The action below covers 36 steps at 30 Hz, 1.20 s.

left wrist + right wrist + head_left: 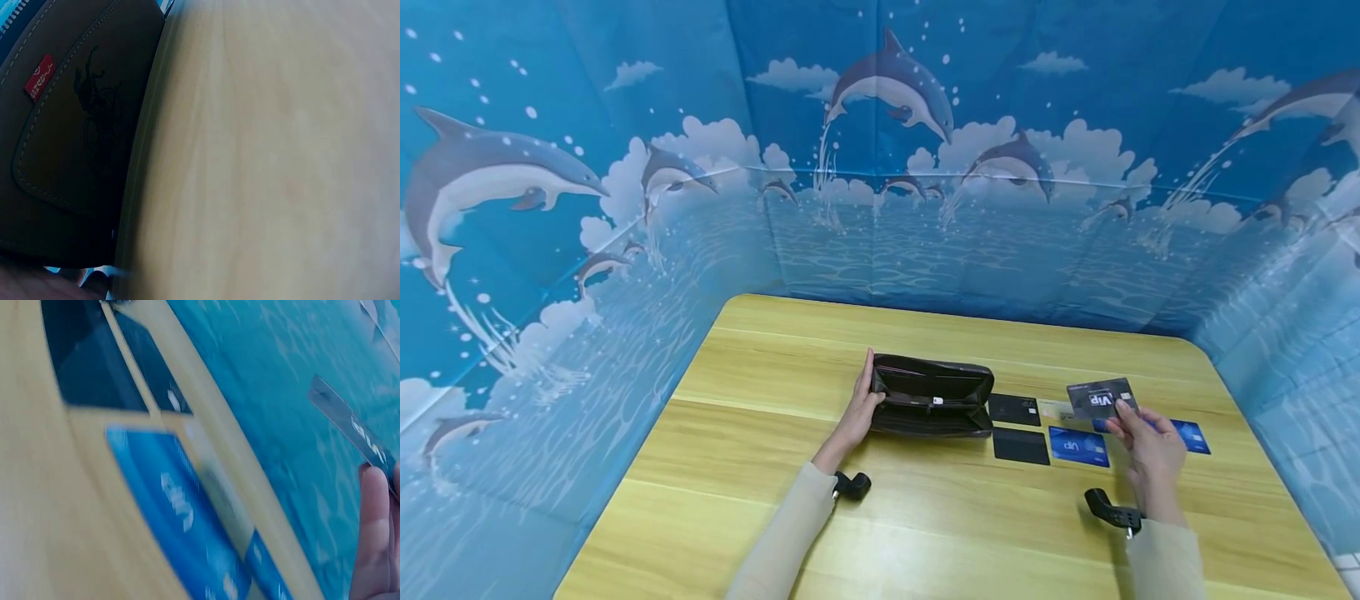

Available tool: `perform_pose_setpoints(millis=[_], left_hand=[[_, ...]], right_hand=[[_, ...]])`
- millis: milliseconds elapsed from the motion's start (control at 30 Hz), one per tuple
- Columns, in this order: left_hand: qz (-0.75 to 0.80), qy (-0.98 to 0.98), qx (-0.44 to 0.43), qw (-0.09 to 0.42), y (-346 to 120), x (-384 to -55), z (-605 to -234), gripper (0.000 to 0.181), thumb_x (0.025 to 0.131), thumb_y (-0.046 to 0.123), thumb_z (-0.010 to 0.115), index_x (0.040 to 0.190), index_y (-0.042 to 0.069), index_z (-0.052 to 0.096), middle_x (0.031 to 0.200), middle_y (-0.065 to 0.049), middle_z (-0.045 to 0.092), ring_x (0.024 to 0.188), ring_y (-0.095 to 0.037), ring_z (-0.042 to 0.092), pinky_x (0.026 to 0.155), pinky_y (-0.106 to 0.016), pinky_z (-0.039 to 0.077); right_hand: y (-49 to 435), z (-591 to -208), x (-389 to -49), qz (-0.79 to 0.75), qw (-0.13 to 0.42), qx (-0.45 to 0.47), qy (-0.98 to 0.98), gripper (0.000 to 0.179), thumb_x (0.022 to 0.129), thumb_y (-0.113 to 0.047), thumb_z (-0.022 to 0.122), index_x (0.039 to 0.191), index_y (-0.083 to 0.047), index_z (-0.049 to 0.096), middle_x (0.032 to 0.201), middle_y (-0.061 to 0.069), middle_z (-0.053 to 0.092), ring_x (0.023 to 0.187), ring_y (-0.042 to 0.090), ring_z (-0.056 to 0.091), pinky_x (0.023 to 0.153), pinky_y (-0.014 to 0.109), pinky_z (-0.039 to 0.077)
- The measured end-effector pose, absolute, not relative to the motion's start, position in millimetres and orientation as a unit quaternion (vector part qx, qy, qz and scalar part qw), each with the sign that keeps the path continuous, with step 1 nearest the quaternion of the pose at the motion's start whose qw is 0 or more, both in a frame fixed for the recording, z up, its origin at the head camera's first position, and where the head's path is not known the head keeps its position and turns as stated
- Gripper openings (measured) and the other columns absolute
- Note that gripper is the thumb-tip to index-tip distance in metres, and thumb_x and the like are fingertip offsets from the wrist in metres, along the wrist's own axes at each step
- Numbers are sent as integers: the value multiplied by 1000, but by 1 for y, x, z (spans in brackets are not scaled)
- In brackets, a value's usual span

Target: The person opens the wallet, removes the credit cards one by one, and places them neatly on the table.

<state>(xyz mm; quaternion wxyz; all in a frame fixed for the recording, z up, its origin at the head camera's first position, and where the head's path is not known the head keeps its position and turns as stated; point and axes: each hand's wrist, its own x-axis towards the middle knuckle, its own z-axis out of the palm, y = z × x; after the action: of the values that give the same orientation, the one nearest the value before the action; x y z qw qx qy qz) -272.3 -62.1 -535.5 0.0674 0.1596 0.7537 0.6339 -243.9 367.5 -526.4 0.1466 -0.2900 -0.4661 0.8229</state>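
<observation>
A black zip wallet [932,397] stands gaping upward on the table. My left hand [859,410] grips its left end, thumb at the opening and fingers along the outside. In the left wrist view the wallet's outer side [81,125] shows a red tag and stitching. Over the cards at the right, my right hand [1152,446] pinches a dark grey VIP card [1093,398] between thumb and fingers, raised off the table. The same card [353,422] appears in the right wrist view, held by its end.
Right of the wallet lie a black card [1014,409], another black card [1021,447], a blue VIP card [1078,447] and a pale card [1054,409]. Farther right is more blue card [1192,437], partly behind the right hand. A dolphin-print curtain [880,233] borders the wooden table [715,467].
</observation>
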Motion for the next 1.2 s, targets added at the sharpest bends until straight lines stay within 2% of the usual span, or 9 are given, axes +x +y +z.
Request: perform_pose_setpoints(millis=[200, 433, 667, 900, 1200], left_hand=[[635, 754, 158, 57, -61, -276, -542, 68, 101, 6, 31, 152, 20, -11, 156, -1, -11, 141, -24, -6, 108, -54, 11], [635, 753, 162, 66, -63, -274, -537, 69, 101, 6, 30, 150, 28, -13, 156, -1, -12, 141, -24, -7, 109, -53, 11], [637, 752, 161, 60, -62, -274, -537, 69, 100, 4, 32, 152, 22, -11, 157, -3, -11, 141, -25, -7, 108, -54, 10], [638, 750, 163, 68, -63, -274, -536, 69, 101, 5, 30, 150, 29, -13, 156, -1, -12, 141, -23, -7, 109, -53, 11], [636, 752, 162, 65, -63, -274, -536, 69, 101, 5, 30, 150, 28, -12, 156, -2, -12, 141, -24, -7, 108, -54, 11]], right_hand=[[394, -539, -230, 799, 186, -341, -459, 38, 68, -5, 83, 99, -11, 64, 80, 1, 68, 60, 17, 68, 56, 27, 53], [415, -548, -218, 768, 142, -393, -485, 38, 72, -14, 82, 103, -19, 61, 75, -5, 67, 64, 13, 67, 59, 26, 53], [424, -556, -214, 766, 155, -409, -471, 33, 71, -10, 82, 96, -17, 62, 71, -4, 67, 61, 14, 68, 58, 28, 54], [430, -559, -211, 765, 156, -411, -470, 32, 73, -6, 80, 97, -15, 59, 69, -4, 67, 59, 15, 67, 57, 29, 54], [431, -562, -208, 748, 150, -407, -503, 33, 75, -5, 78, 98, -11, 55, 68, -5, 64, 57, 15, 67, 56, 27, 54]])
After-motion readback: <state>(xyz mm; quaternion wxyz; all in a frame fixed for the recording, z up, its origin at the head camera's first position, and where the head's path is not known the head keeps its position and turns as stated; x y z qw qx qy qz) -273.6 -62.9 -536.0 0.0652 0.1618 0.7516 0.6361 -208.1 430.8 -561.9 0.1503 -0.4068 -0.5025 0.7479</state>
